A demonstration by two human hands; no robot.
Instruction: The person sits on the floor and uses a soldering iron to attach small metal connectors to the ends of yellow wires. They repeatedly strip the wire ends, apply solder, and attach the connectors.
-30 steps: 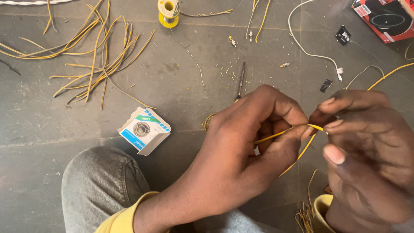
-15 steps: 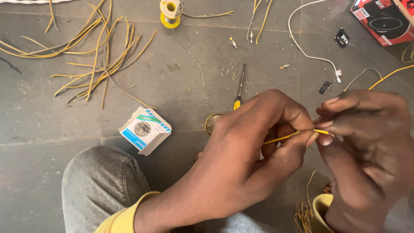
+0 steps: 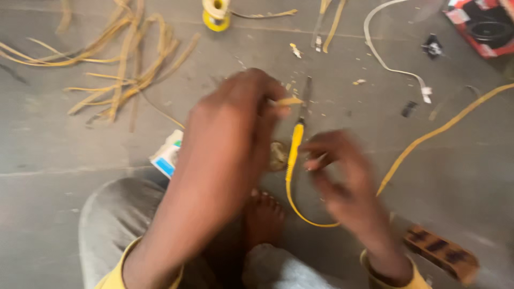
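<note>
The left hand [image 3: 230, 139] is raised over the floor with its fingers curled, pinching the end of a short yellow wire piece [image 3: 289, 101] that pokes out past the fingertips. The right hand [image 3: 342, 182] sits lower and to the right of it, fingers loosely bent and partly spread (motion blur makes it impossible to tell whether it touches anything).

Between the two hands lies a yellow-handled tool [image 3: 296, 144], its dark tip pointing away from the person, and a long yellow wire [image 3: 428, 136] loops from under the tool, passes behind the right hand and runs off to the upper right.

Left of the tool, mostly hidden by the left hand, is a small blue and white box [image 3: 166, 155]. Farther up and left of the tool lies a heap of yellow wire offcuts [image 3: 118, 64]. Above the tool stands a yellow spool [image 3: 216, 13].
</note>
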